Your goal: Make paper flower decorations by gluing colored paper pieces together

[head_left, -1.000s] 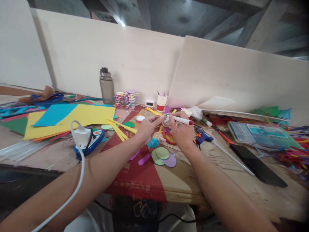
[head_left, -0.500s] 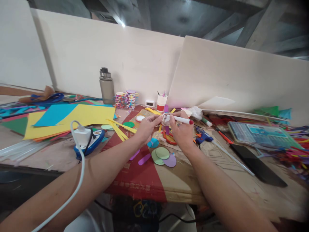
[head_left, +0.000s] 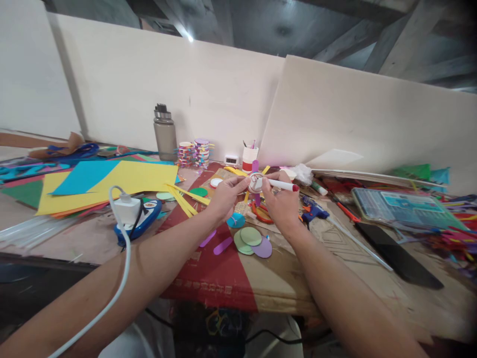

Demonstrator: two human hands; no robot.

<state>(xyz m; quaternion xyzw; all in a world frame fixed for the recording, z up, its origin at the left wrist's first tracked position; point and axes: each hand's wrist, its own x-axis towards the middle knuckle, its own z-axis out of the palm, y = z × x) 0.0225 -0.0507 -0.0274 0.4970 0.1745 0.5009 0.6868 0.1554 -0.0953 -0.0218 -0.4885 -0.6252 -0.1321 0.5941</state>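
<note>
Between the fingertips of my left hand (head_left: 224, 198) is the edge of a small round white disc (head_left: 255, 182), with purple and yellow strips sticking out around it. Thin dark lines show on its face. My right hand (head_left: 282, 201) is closed around a white marker (head_left: 276, 183) with a red end pointing right; its other end is hidden by my fingers, close to the disc. Below my hands lie a blue disc (head_left: 236, 220), orange-handled scissors (head_left: 263, 215), green discs (head_left: 251, 236) and a purple disc (head_left: 263, 247).
Yellow strips (head_left: 182, 200) and a power strip (head_left: 143, 219) lie left, with coloured sheets (head_left: 122, 179) behind. A bottle (head_left: 164, 132), stacked disc pieces (head_left: 201, 153) and a pen cup (head_left: 250, 158) stand at the back. A glue gun (head_left: 313, 209), phone (head_left: 398, 256) and plastic case (head_left: 402, 206) lie right.
The disc has turned and tilted slightly in my fingers, so more of its white face with the dark lines shows. My hands and the marker stay almost where they were.
</note>
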